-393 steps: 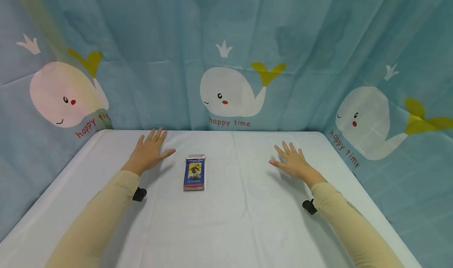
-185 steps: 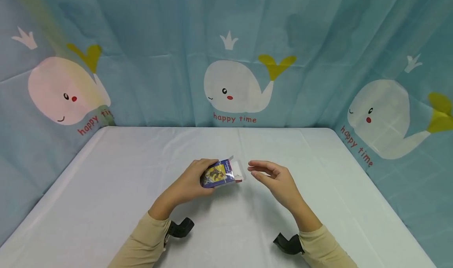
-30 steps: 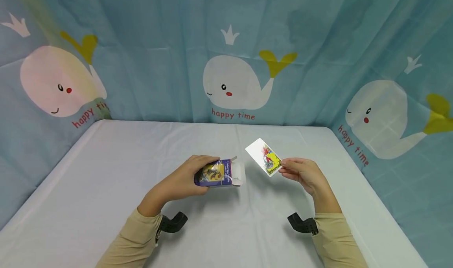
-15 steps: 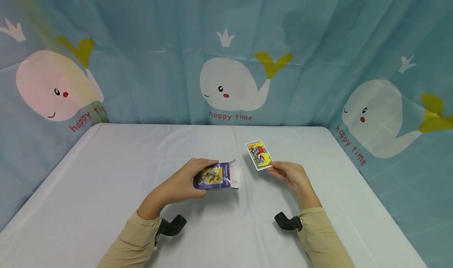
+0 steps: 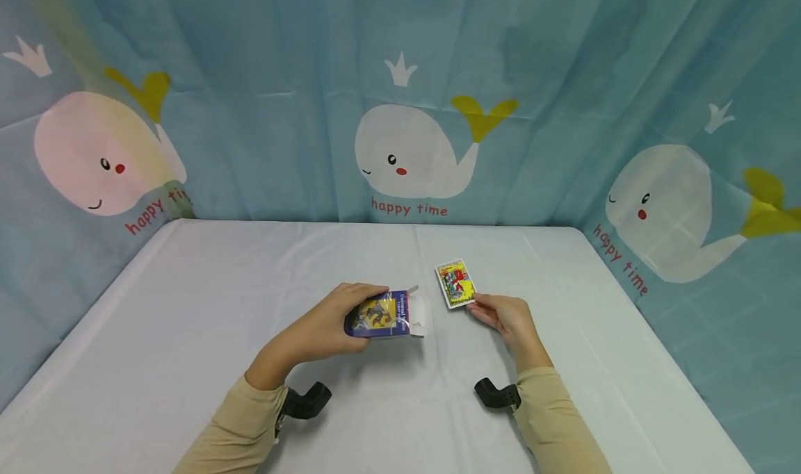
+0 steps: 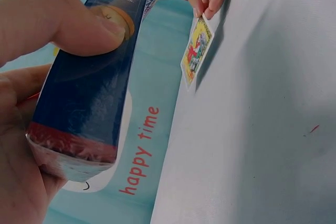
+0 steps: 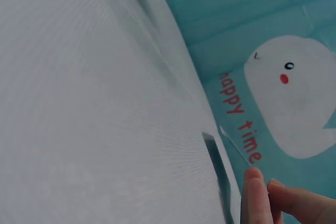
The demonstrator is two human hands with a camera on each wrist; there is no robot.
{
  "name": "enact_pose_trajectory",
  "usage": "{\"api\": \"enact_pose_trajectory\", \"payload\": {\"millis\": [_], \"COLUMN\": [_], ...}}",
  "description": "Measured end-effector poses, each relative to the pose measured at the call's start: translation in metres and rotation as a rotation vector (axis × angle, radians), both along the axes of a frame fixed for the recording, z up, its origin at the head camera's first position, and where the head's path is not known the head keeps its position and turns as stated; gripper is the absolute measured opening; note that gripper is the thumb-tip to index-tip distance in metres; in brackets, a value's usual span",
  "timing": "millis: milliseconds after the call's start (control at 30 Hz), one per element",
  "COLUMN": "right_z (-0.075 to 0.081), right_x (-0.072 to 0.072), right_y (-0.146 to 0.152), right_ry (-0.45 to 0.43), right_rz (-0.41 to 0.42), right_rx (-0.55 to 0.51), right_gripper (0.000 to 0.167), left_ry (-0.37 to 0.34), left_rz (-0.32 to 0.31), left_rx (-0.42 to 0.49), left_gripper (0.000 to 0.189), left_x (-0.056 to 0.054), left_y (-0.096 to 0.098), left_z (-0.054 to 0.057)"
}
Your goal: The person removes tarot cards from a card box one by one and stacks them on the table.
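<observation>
My left hand (image 5: 325, 328) grips a blue tarot card box (image 5: 383, 314) above the table, its open flap end pointing right. The left wrist view shows the thumb lying across the dark blue side of the box (image 6: 86, 90), fingers on the opposite side. To the right, my right hand (image 5: 510, 321) pinches a tarot card (image 5: 455, 283) by its near corner between thumb and fingers. The card's yellow and red picture faces up toward the head camera. In the right wrist view the card (image 7: 234, 145) appears nearly edge-on, as a thin line beyond the fingertips.
A white cloth covers the table (image 5: 219, 286). Behind it hangs a blue curtain (image 5: 269, 154) printed with whales, which also closes in both sides. Black camera mounts (image 5: 306, 401) stick out from both wrists.
Earlier the box lay on the table and both hands were free of it; the left hand then lifted it. Over the last second the card has come lower and slightly left, turning its picture toward the head camera.
</observation>
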State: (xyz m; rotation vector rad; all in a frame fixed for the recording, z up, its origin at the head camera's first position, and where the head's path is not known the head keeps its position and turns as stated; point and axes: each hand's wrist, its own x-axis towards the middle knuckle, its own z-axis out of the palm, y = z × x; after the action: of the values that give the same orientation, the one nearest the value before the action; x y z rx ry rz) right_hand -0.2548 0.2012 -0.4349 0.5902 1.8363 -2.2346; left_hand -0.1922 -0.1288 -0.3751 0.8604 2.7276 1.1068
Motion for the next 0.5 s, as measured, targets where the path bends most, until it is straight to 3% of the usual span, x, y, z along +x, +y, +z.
{"api": "enact_pose_trajectory", "payload": {"millis": [233,500], "right_z": [-0.0027,-0.0038], "right_x": [0.0012,0.0021], "right_y": [-0.0028,-0.0046], "right_ry": [0.008,-0.012], "right_rz": [-0.005,-0.002], "right_rx": [0.045,0.166], "right_gripper": [0.037,0.037], "left_ry": [-0.006,0.001], "left_rz": [0.002,0.006], "left_rx": [0.000,-0.002], "left_gripper": [0.079,0.078], "left_x": [0.0000,-0.0002], "left_y": [0.0010,0.0007], "left_z": [-0.0005,-0.0012]}}
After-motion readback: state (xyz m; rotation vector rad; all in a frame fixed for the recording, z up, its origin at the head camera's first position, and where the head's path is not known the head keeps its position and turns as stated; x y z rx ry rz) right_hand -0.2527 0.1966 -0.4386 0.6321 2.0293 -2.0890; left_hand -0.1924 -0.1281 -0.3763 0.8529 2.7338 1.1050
